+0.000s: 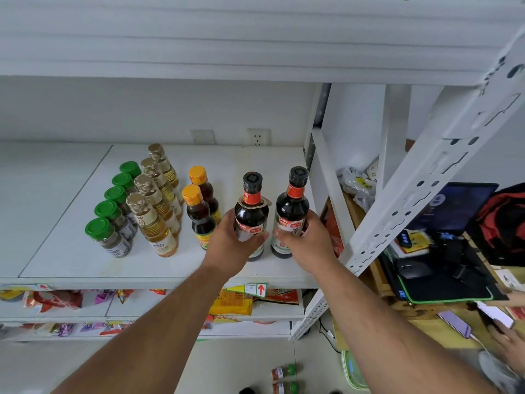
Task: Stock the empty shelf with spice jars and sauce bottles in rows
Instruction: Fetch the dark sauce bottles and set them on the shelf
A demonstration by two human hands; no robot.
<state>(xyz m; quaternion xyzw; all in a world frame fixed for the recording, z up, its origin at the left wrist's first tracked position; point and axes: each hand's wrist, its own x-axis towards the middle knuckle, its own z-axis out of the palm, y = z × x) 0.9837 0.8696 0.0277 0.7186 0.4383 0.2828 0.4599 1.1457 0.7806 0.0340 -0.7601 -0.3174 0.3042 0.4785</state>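
Observation:
On the white shelf (85, 260) stand rows running front to back: several green-capped spice jars (109, 237), several gold-capped bottles of pale liquid (153, 223), and two yellow-capped dark bottles (199, 214). My left hand (230, 240) grips a dark sauce bottle with a black cap (251, 209) near the shelf's front. Just to its right, my right hand (305, 240) grips a second, matching dark sauce bottle (292, 206). Both bottles stand upright with their bases at the shelf surface.
A white slotted upright (426, 172) rises right of the bottles. Snack packets (233, 302) fill the lower shelves. Two spice jars (284, 378) lie on the floor below. At right, a desk holds a laptop (443, 245), and another person's hand holds a phone (497, 315).

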